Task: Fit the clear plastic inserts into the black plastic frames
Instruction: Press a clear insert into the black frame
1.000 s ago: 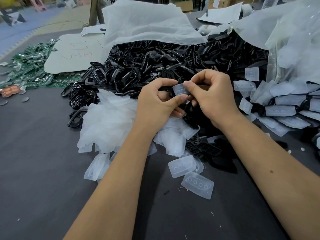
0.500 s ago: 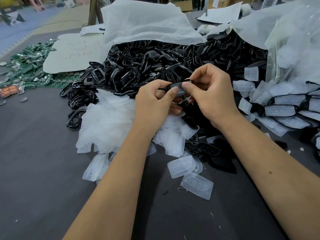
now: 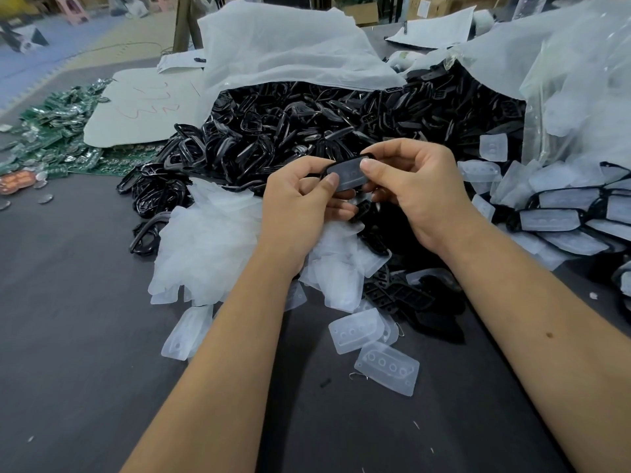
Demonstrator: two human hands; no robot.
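Both hands hold one black plastic frame (image 3: 367,156) with a clear insert (image 3: 348,175) lying in it, above the piles. My left hand (image 3: 300,206) pinches its left end, thumb on top of the insert. My right hand (image 3: 416,192) pinches the right end, thumb pressing the insert's upper face. A big heap of loose black frames (image 3: 290,131) spills from a white bag behind. A pile of clear inserts (image 3: 211,240) lies under my left wrist.
Loose inserts (image 3: 387,368) lie on the dark table (image 3: 85,336) near my forearms. Assembled frames with inserts (image 3: 549,220) are stacked at the right beside a clear bag (image 3: 580,97). Green circuit boards (image 3: 51,131) and white paper (image 3: 143,110) lie at the far left.
The insert, earlier held apart between my fingertips, now lies inside the black frame. Both thumbs have come onto its face, and the piece has turned flatter toward me.
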